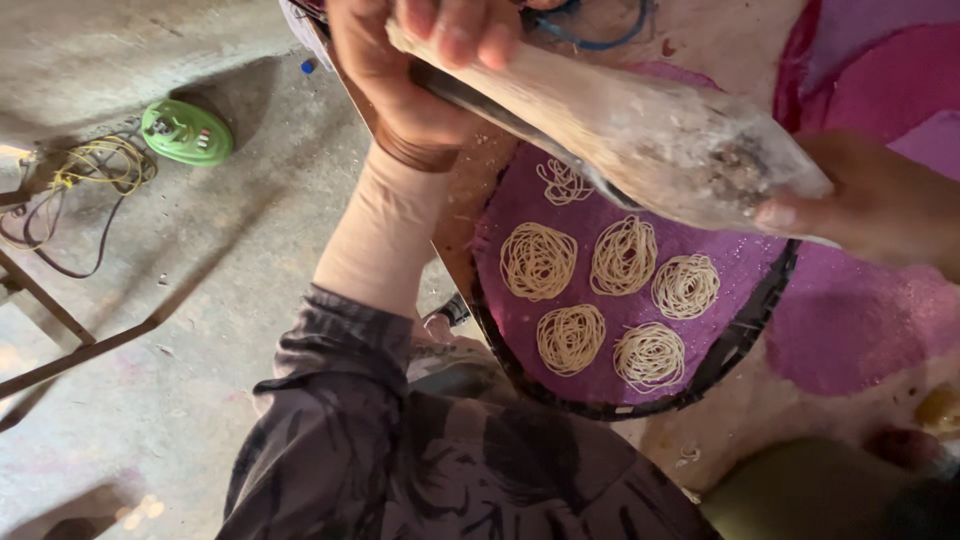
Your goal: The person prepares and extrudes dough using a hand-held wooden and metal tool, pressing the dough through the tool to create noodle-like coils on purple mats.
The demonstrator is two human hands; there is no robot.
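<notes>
Above a round tray (745, 330) lined in purple cloth with a dark rim, both hands work a long wooden press (640, 130) wrapped in clear plastic. The left hand (400, 75) is clamped round its upper end, fingers (455, 25) curled over the top and thumb side down; a brown band sits at the wrist, and a beige under-sleeve runs back into a dark patterned sleeve (340, 440). The right hand (880, 205) steadies the wider far end, its fingertips pressed against the plastic — how far the fingers wrap behind it cannot be told.

The tray holds six noodle nests (538, 261) — pale, thin strands coiled into flat rounds. Five lie complete in two loose rows, near one another but not touching; the sixth, a smaller unfinished squiggle (563, 182), lies at the tray's upper left, just under the press. The tray rests on a pink and purple mat (860, 310) spread over a sandy surface.

To the left, on the grey concrete floor (200, 300), a green round device (186, 131) sits beside a tangle of yellow and dark cables (90, 170). A blue cable (600, 35) loops at the top edge.
</notes>
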